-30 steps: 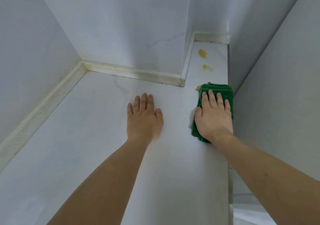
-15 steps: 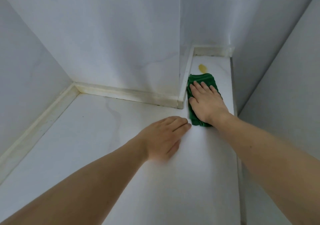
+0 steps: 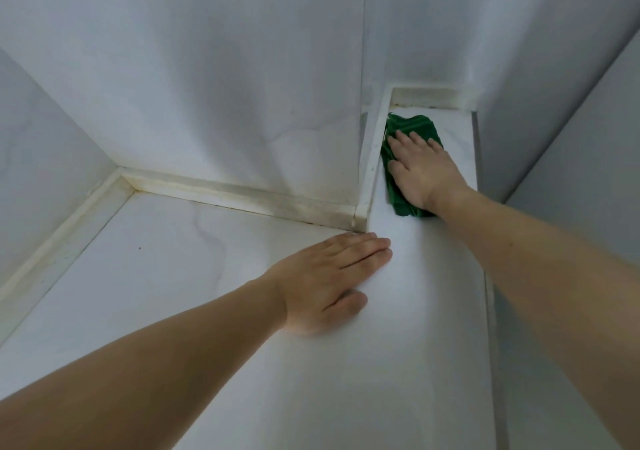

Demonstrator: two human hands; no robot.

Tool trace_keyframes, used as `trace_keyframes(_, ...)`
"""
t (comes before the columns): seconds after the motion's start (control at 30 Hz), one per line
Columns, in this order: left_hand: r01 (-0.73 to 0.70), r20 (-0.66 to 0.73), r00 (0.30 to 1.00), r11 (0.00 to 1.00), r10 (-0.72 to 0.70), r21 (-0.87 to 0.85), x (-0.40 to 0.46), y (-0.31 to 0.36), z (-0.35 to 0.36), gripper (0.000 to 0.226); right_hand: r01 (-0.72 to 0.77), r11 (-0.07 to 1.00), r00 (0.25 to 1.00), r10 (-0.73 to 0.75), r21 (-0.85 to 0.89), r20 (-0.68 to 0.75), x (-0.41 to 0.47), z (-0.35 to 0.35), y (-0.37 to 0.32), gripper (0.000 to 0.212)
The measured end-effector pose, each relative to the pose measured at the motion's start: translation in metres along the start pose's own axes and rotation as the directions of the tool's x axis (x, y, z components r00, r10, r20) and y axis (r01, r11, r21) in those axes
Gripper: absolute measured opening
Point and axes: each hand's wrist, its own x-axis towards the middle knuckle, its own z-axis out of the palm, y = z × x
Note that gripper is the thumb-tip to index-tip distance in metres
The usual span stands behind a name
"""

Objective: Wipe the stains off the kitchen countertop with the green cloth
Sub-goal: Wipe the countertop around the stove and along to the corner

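Observation:
The green cloth (image 3: 412,127) lies crumpled on the narrow far strip of the white countertop (image 3: 194,276), close to the back corner. My right hand (image 3: 422,169) presses flat on top of it, fingers straight and pointing away from me. Only the cloth's far end and a near corner show around the hand. No yellow stain is visible; the spot where the cloth lies is covered. My left hand (image 3: 332,280) rests flat on the countertop, palm down, nearer to me and left of the strip.
White walls close in the countertop on the left, back and right. A raised, discoloured skirting (image 3: 242,197) runs along the wall foot and turns at a corner post (image 3: 362,216). The strip's right edge (image 3: 483,242) drops off beside a wall.
My right hand has pushed the cloth further along the strip toward the back corner, over where the yellow stains were. My left hand turned to the right, then stayed flat.

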Motion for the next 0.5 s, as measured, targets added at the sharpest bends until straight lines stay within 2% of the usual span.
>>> trace_keyframes(0.17, -0.01, 0.05, 0.999, 1.0, 0.009, 0.016, 0.001, 0.006, -0.004, 0.064, -0.096, 0.995, 0.995, 0.096, 0.014, 0.006, -0.036, 0.0, -0.005, 0.058)
trace_keyframes(0.23, -0.135, 0.031, 0.99, 0.991, 0.134, 0.017, 0.006, 0.011, -0.009, 0.062, -0.101, 0.995, 0.995, 0.101, 0.005, 0.023, -0.044, 0.0, -0.005, 0.058)
trace_keyframes(0.33, -0.336, 0.004, 0.942, 0.942, 0.336, 0.002, 0.035, 0.01, -0.019, 0.058, -0.09, 0.996, 0.996, 0.09, -0.016, 0.02, -0.031, 0.0, 0.001, 0.058)
trace_keyframes(0.5, -0.371, -0.054, 0.928, 0.927, 0.369, -0.057, 0.06, 0.0, -0.011, 0.062, 0.007, 0.999, 0.999, -0.006, -0.039, 0.037, -0.001, -0.002, 0.024, 0.057)
